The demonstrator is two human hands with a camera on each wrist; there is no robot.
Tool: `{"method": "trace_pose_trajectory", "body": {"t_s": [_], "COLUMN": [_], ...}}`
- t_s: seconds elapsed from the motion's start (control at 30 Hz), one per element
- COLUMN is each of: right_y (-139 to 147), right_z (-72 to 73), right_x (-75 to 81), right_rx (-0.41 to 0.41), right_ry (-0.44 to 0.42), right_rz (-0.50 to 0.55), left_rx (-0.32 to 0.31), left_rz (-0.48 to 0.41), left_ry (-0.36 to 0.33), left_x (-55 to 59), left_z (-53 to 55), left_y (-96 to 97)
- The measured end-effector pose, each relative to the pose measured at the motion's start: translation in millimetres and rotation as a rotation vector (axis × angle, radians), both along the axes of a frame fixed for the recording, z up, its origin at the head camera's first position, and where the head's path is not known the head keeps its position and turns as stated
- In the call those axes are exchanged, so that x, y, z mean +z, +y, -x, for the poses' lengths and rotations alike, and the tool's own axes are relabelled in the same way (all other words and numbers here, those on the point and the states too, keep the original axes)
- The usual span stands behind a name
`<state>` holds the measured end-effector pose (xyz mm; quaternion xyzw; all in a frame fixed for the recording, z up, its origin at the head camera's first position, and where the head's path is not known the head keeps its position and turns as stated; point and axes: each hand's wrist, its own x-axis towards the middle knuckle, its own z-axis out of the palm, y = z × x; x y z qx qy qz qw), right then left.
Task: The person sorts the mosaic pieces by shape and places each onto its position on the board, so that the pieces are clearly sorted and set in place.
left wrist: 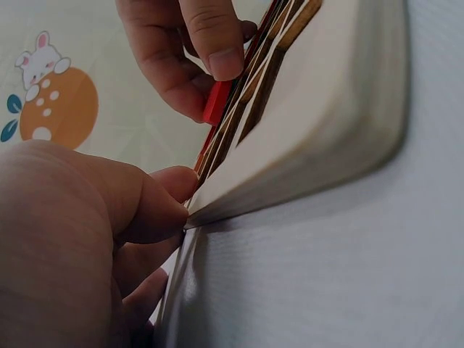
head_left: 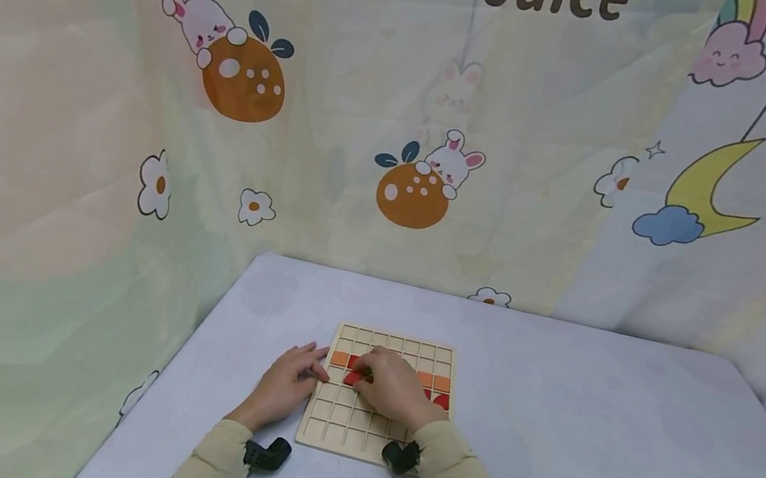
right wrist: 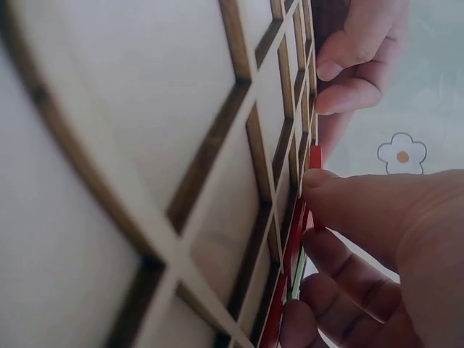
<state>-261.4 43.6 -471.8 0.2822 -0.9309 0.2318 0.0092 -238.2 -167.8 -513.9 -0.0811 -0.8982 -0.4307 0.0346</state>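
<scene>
A square wooden grid board (head_left: 335, 434) lies on the table. My right hand (head_left: 392, 388) is over its middle, pinching a small red tile (right wrist: 315, 157) between thumb and fingertips, just above the cells. The same red tile (left wrist: 216, 101) shows in the left wrist view. My left hand (head_left: 286, 383) rests at the board's left edge, its fingertips touching the rim. Orange tiles (head_left: 339, 359) and red tiles (head_left: 442, 401) sit in cells of two rows. A thin green edge (right wrist: 295, 283) shows under the right fingers; the hand hides the middle cells.
The board stands on a white-covered table (head_left: 585, 442). Black wrist devices (head_left: 268, 453) are strapped to both sleeves. Behind the table hangs a printed cloth (head_left: 339, 139) with rabbits, oranges and flowers.
</scene>
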Motion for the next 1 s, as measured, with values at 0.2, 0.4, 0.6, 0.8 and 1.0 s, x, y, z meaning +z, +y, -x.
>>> {"method": "trace_pose_trajectory", "body": {"t_s": [0.2,0.4,0.6,0.8,1.0], "right_y": [-1.5,-2.3,-1.3,0.0,0.7], "right_z": [0.5,1.4,1.0,0.8,-0.8], "right_x": [0.6,1.0,2.3,1.5,0.6], "right_rx": [0.014,0.010,0.002,0.004,-0.009], "right_ry": [0.013,0.009,-0.003,-0.019,-0.013], "right_rz": [-0.002,-0.010,-0.001,0.013,0.031], "left_rx": [0.000,0.006,0.005,0.000,-0.002], "left_rz": [-0.001,0.005,0.005,-0.003,-0.001], "left_ry": [0.007,-0.006,-0.003,0.004,0.002], "left_x": [-0.9,-0.1,-0.6,-1.6,-2.2], "left_z": [0.0,0.4,1.6,1.6,2.0], "left_y": [-1.0,-0.6,0.1,-0.9,-1.2]}}
